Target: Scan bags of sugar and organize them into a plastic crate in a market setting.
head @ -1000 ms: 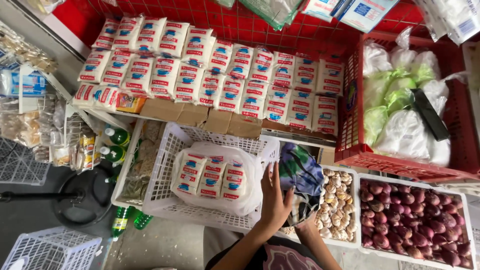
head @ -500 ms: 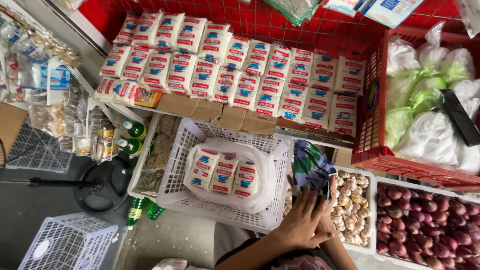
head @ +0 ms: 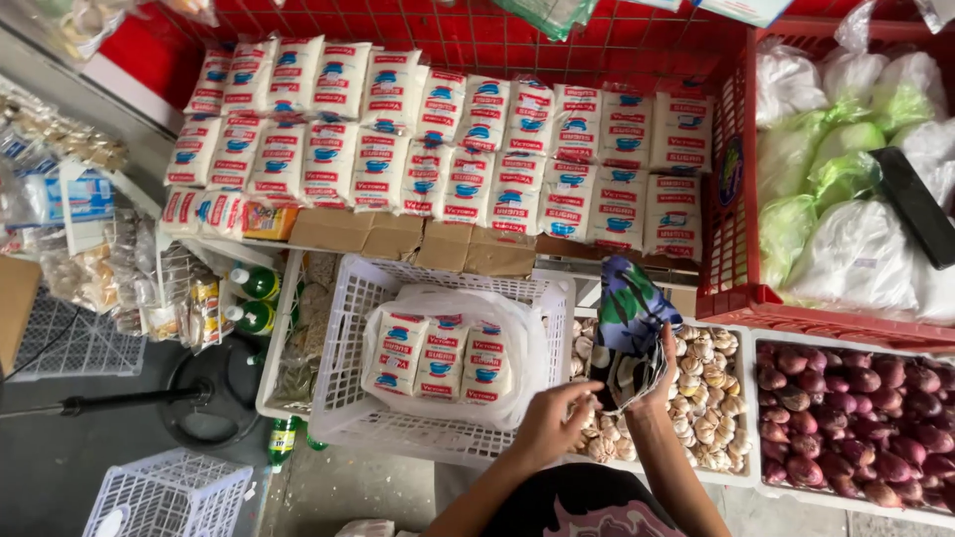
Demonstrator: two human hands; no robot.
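Note:
My right hand grips a cloth pouch patterned in blue, green and black and holds it upright over the garlic crate. My left hand is beside it, its fingertips pinching the pouch's lower left edge. Just left of the hands, a white plastic basket holds a clear bag of white sugar packets.
Rows of white packets lie in a red crate behind. At the right, a red crate holds bagged cabbages, with a crate of red shallots below. Green bottles, a black stand base and a small white basket are at the left.
My left hand has come down off the pouch's face to pinch its lower edge. The pouch now stands higher in my right hand. The view has shifted a little.

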